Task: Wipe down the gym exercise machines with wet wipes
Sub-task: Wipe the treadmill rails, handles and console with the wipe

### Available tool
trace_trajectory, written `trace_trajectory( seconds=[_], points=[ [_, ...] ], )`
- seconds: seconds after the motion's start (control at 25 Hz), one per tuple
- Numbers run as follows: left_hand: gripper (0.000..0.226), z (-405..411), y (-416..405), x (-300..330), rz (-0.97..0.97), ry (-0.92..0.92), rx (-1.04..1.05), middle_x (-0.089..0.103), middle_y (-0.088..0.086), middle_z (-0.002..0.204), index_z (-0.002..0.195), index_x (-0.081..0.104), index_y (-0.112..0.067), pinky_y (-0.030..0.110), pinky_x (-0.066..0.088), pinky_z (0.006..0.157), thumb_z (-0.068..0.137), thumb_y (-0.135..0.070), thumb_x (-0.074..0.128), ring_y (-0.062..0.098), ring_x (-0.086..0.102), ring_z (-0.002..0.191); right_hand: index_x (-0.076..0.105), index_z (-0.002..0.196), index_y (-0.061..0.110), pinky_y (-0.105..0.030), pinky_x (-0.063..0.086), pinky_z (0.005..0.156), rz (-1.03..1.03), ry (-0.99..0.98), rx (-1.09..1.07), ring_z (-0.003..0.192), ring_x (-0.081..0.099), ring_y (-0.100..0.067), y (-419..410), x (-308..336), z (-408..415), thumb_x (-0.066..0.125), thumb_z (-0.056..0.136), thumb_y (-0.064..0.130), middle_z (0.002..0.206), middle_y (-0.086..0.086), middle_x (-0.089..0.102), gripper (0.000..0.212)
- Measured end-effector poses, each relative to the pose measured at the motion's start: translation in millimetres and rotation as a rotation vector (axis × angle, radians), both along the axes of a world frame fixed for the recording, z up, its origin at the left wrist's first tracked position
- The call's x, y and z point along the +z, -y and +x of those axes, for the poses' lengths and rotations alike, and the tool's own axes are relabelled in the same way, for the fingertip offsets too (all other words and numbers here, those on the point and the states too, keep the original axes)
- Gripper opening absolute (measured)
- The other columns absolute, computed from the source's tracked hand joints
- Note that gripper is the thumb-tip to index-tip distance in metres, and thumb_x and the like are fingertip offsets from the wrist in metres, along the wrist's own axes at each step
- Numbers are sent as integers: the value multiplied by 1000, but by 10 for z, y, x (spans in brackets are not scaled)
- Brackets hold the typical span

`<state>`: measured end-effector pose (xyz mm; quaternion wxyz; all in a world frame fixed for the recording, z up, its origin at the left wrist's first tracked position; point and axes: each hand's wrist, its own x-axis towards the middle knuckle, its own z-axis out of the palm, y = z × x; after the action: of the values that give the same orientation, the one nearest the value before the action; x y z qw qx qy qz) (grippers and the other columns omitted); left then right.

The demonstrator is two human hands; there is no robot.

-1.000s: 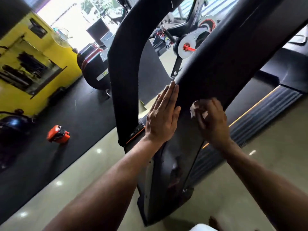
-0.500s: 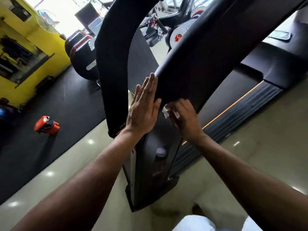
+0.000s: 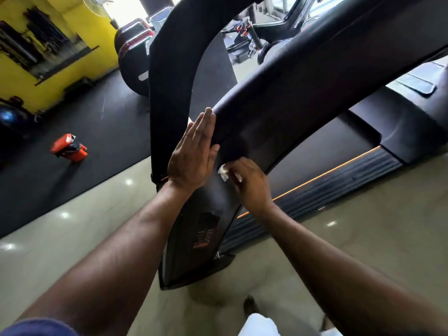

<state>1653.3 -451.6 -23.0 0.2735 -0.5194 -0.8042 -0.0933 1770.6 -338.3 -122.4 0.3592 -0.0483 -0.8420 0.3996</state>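
Observation:
A black treadmill upright (image 3: 286,110) slants across the middle of the head view, widening into a base cover below my hands. My left hand (image 3: 194,156) lies flat against its left edge, fingers straight and together. Just to the right, my right hand (image 3: 249,183) holds a small crumpled white wet wipe (image 3: 223,172) and presses it on the upright's lower face. Most of the wipe is hidden under my fingers.
The treadmill deck (image 3: 334,183) with an orange stripe runs off to the right. A second black upright (image 3: 169,76) stands on the left. An orange object (image 3: 69,147) lies on the black mat, a yellow wall (image 3: 72,32) behind. Exercise bikes (image 3: 257,44) stand beyond.
My right hand with the wipe has slid down the upright toward the base. The left hand stays flat on the edge. The view has shifted slightly.

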Motion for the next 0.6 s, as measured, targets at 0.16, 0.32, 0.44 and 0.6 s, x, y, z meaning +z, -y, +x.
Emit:
trace_trajectory(
  seconds=[0.16,0.32,0.44,0.6],
  points=[
    [60,-36,17,-45,9,-16,3,26,13,169,161,27,-2,44,28,127,110,-30,35,25,28,157,71,101,12,-43,51,76,-49,-51,-54,86,61,-27,-289,-64,129,67,96,15,95,-5,65,7],
    [60,-61,7,-72,17,-21,5,26,13,169,161,26,-2,43,28,127,110,-30,37,26,28,156,62,104,22,-32,50,78,-282,-192,-360,90,61,-19,-935,157,251,62,99,13,101,-2,62,10],
    [59,-64,7,-87,16,-35,18,26,13,169,161,26,-2,46,30,126,110,-30,36,25,27,157,60,103,22,-33,48,81,-276,-165,-313,92,58,-23,-703,-28,201,60,98,5,101,3,57,17],
    [58,-71,13,-100,14,-53,11,29,15,168,160,27,-1,50,34,123,111,-29,36,27,29,156,63,100,19,-45,51,77,-224,30,-147,93,56,-25,-266,-593,140,60,96,7,100,1,55,13]
  ],
)
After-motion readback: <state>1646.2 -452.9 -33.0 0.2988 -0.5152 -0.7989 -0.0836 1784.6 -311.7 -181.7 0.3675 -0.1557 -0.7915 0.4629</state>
